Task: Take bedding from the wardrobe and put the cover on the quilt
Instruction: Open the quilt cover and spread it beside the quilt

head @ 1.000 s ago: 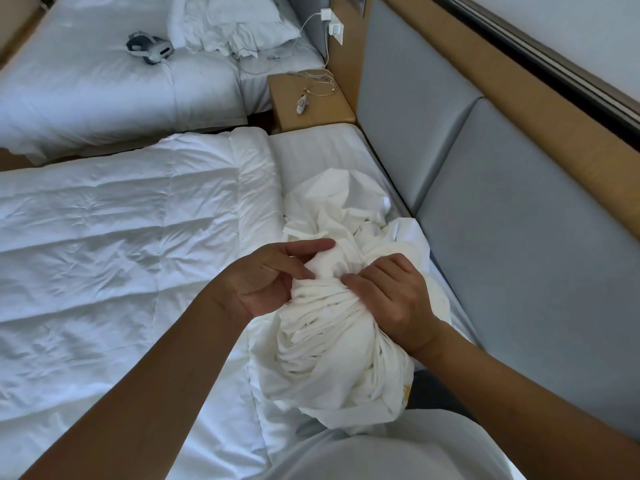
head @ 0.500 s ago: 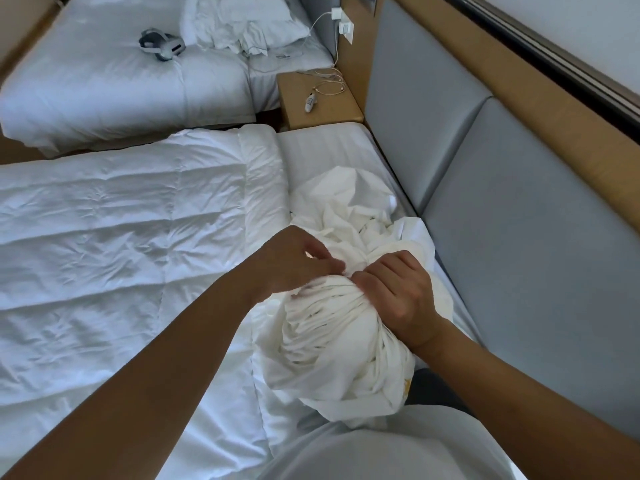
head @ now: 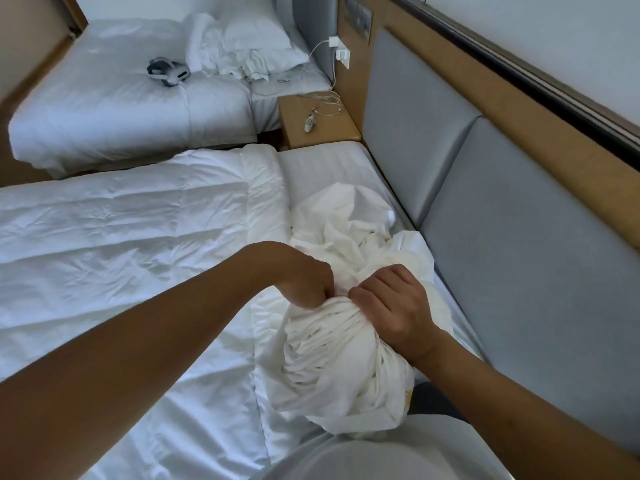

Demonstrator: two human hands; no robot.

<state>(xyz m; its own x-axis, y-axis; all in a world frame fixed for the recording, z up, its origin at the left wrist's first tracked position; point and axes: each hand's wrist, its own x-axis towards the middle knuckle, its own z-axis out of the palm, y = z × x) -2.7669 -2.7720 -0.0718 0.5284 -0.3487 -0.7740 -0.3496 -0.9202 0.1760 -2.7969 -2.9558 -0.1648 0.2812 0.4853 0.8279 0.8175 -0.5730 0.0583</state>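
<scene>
A white quilt [head: 121,244] lies spread flat over the near bed, its edge running toward the headboard. The white quilt cover [head: 339,358] is bunched into tight gathered folds in front of me, with its loose rest heaped on the mattress by the headboard. My left hand [head: 304,275] is closed on the gathered folds from the left, knuckles up. My right hand [head: 394,303] clamps the same bunch from the right. The two hands nearly touch.
A grey padded headboard [head: 502,220] with wooden trim runs along the right. A wooden nightstand [head: 318,123] with cables stands between the beds. The far bed [head: 131,109] carries a headset [head: 168,71] and crumpled pillows [head: 242,50].
My left hand has turned over and pushed further into the gathered cover, closer to my right hand. The view has tilted down and back a little.
</scene>
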